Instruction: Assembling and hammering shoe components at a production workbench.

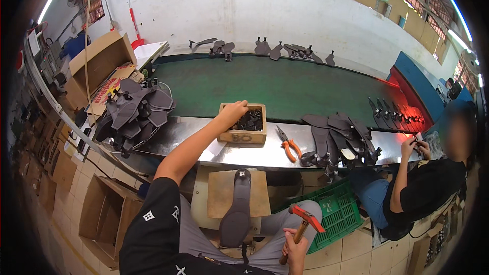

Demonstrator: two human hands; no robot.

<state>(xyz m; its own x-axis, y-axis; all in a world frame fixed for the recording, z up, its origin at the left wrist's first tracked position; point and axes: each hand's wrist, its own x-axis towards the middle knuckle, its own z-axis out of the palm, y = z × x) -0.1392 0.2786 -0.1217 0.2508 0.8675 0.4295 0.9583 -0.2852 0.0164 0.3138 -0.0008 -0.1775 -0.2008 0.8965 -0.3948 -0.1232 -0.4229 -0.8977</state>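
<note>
My left hand [235,112] is over the far left part of a small wooden box [244,137] that holds many small black parts [252,119]. Its fingertips are mostly hidden, so I cannot tell whether they pinch anything. In my right hand [295,247] is a hammer [304,222] with a reddish-orange head and a wooden handle, held above my right thigh. A dark grey shoe-sole-shaped piece [236,219] lies lengthwise in front of me, its narrow far end on a tan board [217,191]. A small metallic fitting [242,174] shows at that end.
Orange-handled pliers [289,147] lie right of the box on the metal bench edge [204,154]. Sole pieces are piled left [135,109] and right [331,135]. Beyond runs a green conveyor belt [219,81]. A co-worker [425,188] sits at right, near a green crate [333,214].
</note>
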